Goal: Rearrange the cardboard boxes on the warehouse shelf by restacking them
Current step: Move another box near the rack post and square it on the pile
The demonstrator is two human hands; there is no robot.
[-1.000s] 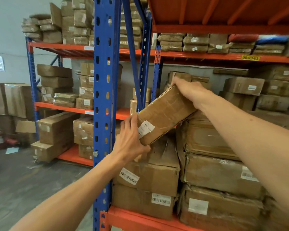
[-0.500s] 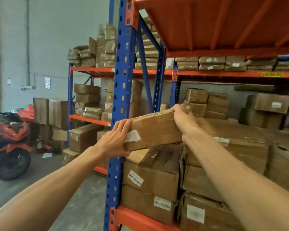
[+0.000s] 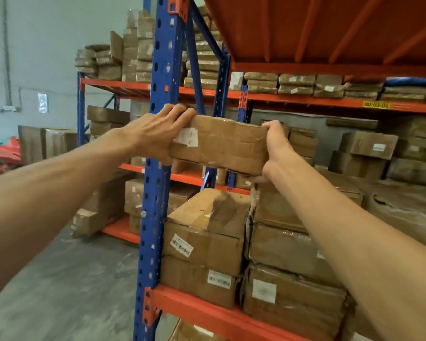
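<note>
I hold a flat, taped cardboard box with a white label in the air, clear above the stacks on the shelf. My left hand grips its left end, fingers over the top edge. My right hand clamps its right end, thumb on top and fingers underneath. Below it a two-high stack of brown boxes stands at the shelf's left end, its top box dented. A taller stack stands just to the right, partly hidden by my right arm.
The blue upright rises just left of the held box. The orange shelf beam runs below the stacks and an orange deck hangs overhead. More boxes fill the racks behind and to the right. Grey floor lies at the left.
The box has been lifted off the stack and levelled out from its tilt. My left hand moved from the box's lower corner up onto its left end.
</note>
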